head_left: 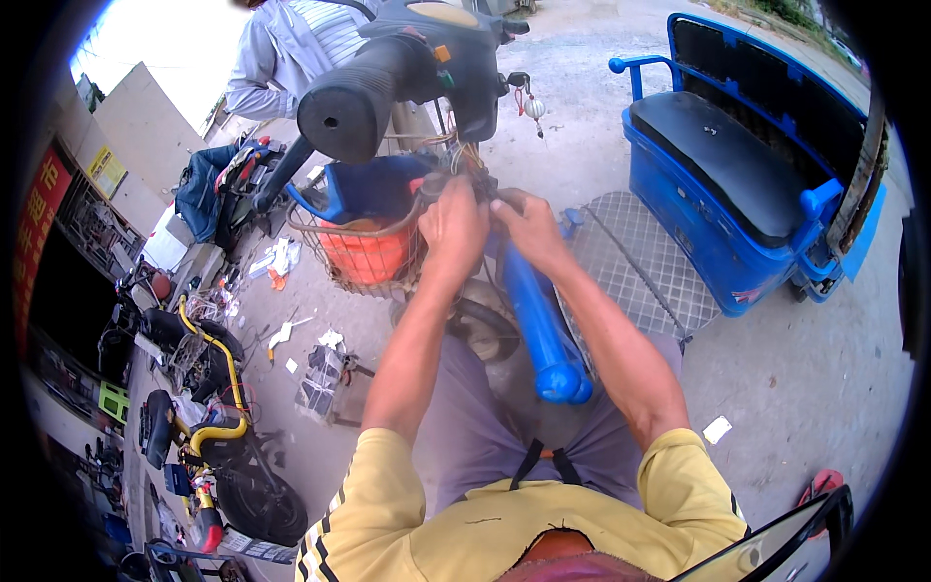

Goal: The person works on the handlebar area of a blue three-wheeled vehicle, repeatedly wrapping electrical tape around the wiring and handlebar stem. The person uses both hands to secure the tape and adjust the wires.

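My left hand (453, 226) and my right hand (529, 225) are raised side by side under the black handlebar head (432, 53) of a blue electric tricycle. Both grip into a bundle of wires (464, 160) at the steering column, fingers curled around it. The black left handlebar grip (341, 109) juts toward me above my left hand. A blue frame tube (535, 320) runs down from my hands to between my knees. What exactly each finger pinches is hidden by the hands themselves.
A wire front basket (320, 242) with an orange bucket (364, 254) hangs left of my hands. The tricycle's blue rear seat (718, 160) is at right, a checker-plate floor (635, 257) before it. Another person (291, 48) stands beyond the handlebar. Parked scooters (218, 427) and loose parts lie left.
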`<state>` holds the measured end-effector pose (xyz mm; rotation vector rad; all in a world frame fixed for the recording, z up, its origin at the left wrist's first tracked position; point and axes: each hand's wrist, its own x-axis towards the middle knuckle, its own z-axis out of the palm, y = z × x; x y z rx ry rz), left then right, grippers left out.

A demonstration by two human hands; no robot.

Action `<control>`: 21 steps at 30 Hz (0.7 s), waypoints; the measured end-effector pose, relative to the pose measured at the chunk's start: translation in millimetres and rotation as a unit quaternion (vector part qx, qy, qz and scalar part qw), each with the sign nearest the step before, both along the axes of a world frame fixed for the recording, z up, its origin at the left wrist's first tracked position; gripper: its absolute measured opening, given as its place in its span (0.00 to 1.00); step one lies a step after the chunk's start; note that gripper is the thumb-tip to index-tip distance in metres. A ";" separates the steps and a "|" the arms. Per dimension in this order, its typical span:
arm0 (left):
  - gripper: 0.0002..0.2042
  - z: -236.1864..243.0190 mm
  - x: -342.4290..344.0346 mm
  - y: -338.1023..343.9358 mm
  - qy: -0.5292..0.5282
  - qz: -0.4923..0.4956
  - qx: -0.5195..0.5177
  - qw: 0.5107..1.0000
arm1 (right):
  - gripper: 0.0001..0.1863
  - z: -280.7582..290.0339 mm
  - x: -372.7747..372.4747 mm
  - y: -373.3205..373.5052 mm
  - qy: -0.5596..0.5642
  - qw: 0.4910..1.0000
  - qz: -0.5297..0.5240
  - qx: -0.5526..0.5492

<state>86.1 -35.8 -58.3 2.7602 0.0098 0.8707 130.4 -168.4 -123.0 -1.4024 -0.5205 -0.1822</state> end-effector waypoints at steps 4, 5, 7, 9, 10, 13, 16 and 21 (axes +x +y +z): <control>0.19 1.6 2.2 -4.7 -0.004 0.056 0.065 0.996 | 0.19 4.3 1.9 -3.2 -0.013 1.000 -0.014 -0.024; 0.20 0.5 2.9 -4.3 -0.017 0.067 0.086 0.994 | 0.20 5.1 -0.6 -3.4 -0.014 0.999 -0.026 -0.036; 0.22 2.9 0.2 -9.6 -0.038 0.064 0.108 0.991 | 0.20 4.0 0.5 -6.5 -0.028 0.997 -0.046 -0.050; 0.23 2.5 -3.5 -10.8 -0.052 0.064 0.119 0.990 | 0.20 1.5 3.7 -5.7 -0.056 0.996 -0.056 -0.052; 0.22 1.7 -6.0 -9.5 -0.054 0.066 0.118 0.989 | 0.20 3.0 2.6 -4.9 -0.037 0.998 -0.039 -0.040; 0.21 10.4 -13.4 -7.9 -0.043 0.088 0.099 0.990 | 0.20 9.0 -2.5 -8.2 0.016 0.999 0.000 -0.030; 0.18 22.9 -22.2 1.5 -0.114 0.028 0.101 0.988 | 0.20 14.1 -6.8 -8.4 0.034 0.997 0.013 -0.061; 0.17 38.8 -36.9 -0.8 -0.168 -0.041 0.054 0.984 | 0.20 15.7 -11.2 -3.0 0.019 0.998 0.000 -0.053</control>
